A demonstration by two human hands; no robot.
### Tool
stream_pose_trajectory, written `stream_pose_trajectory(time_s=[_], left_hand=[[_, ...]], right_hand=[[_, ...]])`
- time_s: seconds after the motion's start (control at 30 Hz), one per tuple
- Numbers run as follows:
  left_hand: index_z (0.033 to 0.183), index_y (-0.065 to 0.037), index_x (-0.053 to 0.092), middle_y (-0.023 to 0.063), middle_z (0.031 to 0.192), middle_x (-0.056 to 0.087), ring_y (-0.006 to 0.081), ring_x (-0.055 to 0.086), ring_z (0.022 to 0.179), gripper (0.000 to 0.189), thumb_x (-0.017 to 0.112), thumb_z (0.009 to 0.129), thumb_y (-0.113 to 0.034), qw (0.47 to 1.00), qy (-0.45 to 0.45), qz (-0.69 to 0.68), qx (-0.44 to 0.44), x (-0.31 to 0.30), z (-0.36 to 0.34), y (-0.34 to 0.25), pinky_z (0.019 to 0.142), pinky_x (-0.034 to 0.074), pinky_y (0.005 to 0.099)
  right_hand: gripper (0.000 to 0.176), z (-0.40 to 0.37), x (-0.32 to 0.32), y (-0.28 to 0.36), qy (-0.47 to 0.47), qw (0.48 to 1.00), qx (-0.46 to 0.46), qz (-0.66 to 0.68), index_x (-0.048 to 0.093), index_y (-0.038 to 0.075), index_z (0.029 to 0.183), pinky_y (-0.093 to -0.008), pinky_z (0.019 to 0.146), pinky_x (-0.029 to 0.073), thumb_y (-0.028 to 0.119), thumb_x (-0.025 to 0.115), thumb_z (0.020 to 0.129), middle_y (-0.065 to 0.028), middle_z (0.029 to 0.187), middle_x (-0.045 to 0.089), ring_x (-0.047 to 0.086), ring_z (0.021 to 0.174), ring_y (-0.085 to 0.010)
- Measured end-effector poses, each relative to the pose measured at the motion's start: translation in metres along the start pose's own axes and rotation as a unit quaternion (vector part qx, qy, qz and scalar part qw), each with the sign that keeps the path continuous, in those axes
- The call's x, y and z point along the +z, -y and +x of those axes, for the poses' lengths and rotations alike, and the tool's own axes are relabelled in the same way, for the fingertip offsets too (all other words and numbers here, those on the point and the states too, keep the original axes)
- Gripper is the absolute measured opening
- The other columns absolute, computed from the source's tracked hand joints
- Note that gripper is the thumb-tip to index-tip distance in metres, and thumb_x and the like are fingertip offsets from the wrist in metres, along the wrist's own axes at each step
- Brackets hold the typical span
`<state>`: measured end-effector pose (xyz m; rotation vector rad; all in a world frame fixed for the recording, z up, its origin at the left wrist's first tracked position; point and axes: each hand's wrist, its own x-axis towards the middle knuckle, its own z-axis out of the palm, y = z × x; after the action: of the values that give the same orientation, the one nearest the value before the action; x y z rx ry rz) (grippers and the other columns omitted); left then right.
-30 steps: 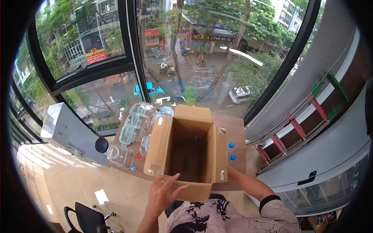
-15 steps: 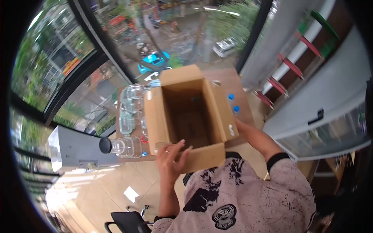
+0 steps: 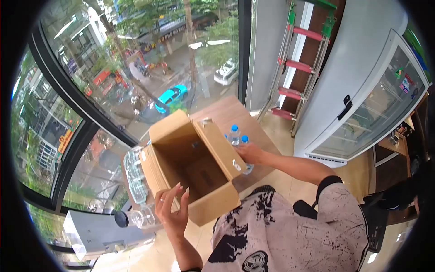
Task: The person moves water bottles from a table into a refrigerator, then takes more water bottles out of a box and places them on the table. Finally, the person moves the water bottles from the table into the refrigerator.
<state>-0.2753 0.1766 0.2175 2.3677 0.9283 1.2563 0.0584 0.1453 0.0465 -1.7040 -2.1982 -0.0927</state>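
Note:
An open cardboard box (image 3: 154, 170) stands on the wooden table, its flaps folded outward; the visible part of its inside is dark and bare. At its near left corner is my left hand (image 3: 171, 211), thumb and fingers apart, fingertips overlapping the rim. My right hand (image 3: 249, 153) is beside the right flap (image 3: 222, 147), against a clear water bottle with a blue cap (image 3: 244, 138). The flap partly hides its fingers, and I cannot tell whether they grip the bottle. Another blue-capped bottle (image 3: 234, 131) stands just behind.
Clear glass containers (image 3: 135, 174) line the table's left side. A jar with a black lid (image 3: 136, 218) stands near the front left. Tall windows rise behind the table (image 3: 231, 109). To the right are a folding ladder (image 3: 297, 68) and a glass-door fridge (image 3: 380, 99).
The view has swung to the right, so the box appears lower and further left. My left hand's fingers have spread at the box corner. My right hand, hidden before, now shows beside the bottles.

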Motion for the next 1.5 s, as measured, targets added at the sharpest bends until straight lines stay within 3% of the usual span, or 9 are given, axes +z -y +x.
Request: stream_pose_trajectory(time_s=[0.27,0.4,0.53,0.67,0.77,0.97,1.13,1.27,1.5], left_hand=[[0.103,-0.003,0.066,0.0112,0.088,0.067,0.0166,0.062,0.079,0.029,0.072,0.075,0.000,0.984,0.083,-0.156,-0.037,0.016,0.033,-0.043,0.067,0.049,0.0267],[0.124,-0.005,0.053,0.0154,0.105,0.063,0.0233,0.062,0.092,0.059,0.079,0.071,-0.011,0.951,0.201,-0.220,-0.085,0.050,0.048,-0.053,0.075,0.052,0.0307],[0.137,-0.001,0.033,0.0231,0.124,0.051,0.0303,0.056,0.111,0.086,0.081,0.068,-0.019,0.954,0.231,-0.193,0.013,0.081,0.066,-0.081,0.085,0.050,0.0357],[0.130,0.002,0.041,0.0207,0.120,0.056,0.0262,0.058,0.109,0.075,0.081,0.069,-0.016,0.949,0.221,-0.220,0.051,0.099,0.081,-0.091,0.088,0.048,0.0352],[0.115,0.003,0.051,0.0098,0.105,0.064,0.0167,0.061,0.098,0.056,0.081,0.069,-0.009,0.900,0.237,-0.364,-0.027,0.082,0.090,-0.101,0.084,0.049,0.0319],[0.115,0.000,0.050,0.0106,0.099,0.066,0.0184,0.064,0.091,0.056,0.080,0.068,-0.007,0.956,0.233,-0.162,-0.079,0.033,0.104,-0.086,0.080,0.050,0.0322],[0.116,-0.004,0.048,0.0148,0.093,0.065,0.0304,0.065,0.086,0.061,0.081,0.066,-0.016,0.970,0.225,-0.024,-0.091,0.030,0.098,-0.004,0.074,0.050,0.0378],[0.109,-0.003,0.043,0.0238,0.092,0.063,0.0430,0.060,0.087,0.068,0.082,0.062,-0.033,0.888,0.407,0.123,-0.175,0.050,0.091,0.073,0.075,0.049,0.0448],[0.109,-0.004,0.055,0.0190,0.098,0.065,0.0325,0.062,0.095,0.065,0.083,0.060,-0.037,0.779,0.590,0.143,-0.154,0.124,0.089,0.161,0.082,0.050,0.0394]], right_hand=[[0.050,0.004,-0.141,0.018,0.081,0.990,0.044,-0.107,0.052,0.005,0.102,-0.0400,0.054,0.050,0.052,0.052,0.085,-0.0136,0.061,0.058,0.063,0.063,-0.0313],[0.048,0.017,-0.228,0.035,0.083,0.985,0.040,-0.143,0.050,0.006,0.088,-0.0396,0.052,0.049,0.055,0.050,0.085,-0.0124,0.061,0.056,0.061,0.060,-0.0309],[0.046,0.033,-0.302,0.067,0.024,0.983,-0.008,-0.183,0.051,0.006,0.087,-0.0364,0.049,0.046,0.051,0.058,0.082,-0.0089,0.058,0.054,0.059,0.057,-0.0264],[0.043,0.044,-0.332,0.087,-0.038,0.990,-0.073,-0.115,0.052,0.006,0.085,-0.0353,0.045,0.042,0.047,0.063,0.080,-0.0080,0.054,0.051,0.057,0.054,-0.0249],[0.042,0.054,-0.341,0.092,-0.076,0.988,-0.126,-0.048,0.051,0.003,0.086,-0.0361,0.044,0.041,0.043,0.064,0.080,-0.0091,0.053,0.051,0.056,0.051,-0.0265],[0.044,0.059,-0.323,0.077,-0.095,0.982,-0.158,0.035,0.048,0.000,0.096,-0.0376,0.045,0.043,0.038,0.064,0.082,-0.0113,0.056,0.053,0.057,0.051,-0.0295],[0.046,0.038,-0.304,0.051,-0.116,0.985,-0.129,-0.027,0.049,0.004,0.108,-0.0352,0.044,0.046,0.035,0.068,0.080,-0.0068,0.064,0.056,0.059,0.057,-0.0227],[0.049,0.011,-0.299,0.033,-0.084,0.986,-0.111,-0.095,0.053,0.007,0.112,-0.0328,0.043,0.045,0.035,0.070,0.077,-0.0031,0.061,0.051,0.055,0.053,-0.0183],[0.045,-0.032,-0.301,0.020,-0.066,0.975,-0.147,-0.151,0.056,0.005,0.108,-0.0277,0.038,0.039,0.039,0.067,0.080,0.0006,0.052,0.043,0.049,0.050,-0.0142]])
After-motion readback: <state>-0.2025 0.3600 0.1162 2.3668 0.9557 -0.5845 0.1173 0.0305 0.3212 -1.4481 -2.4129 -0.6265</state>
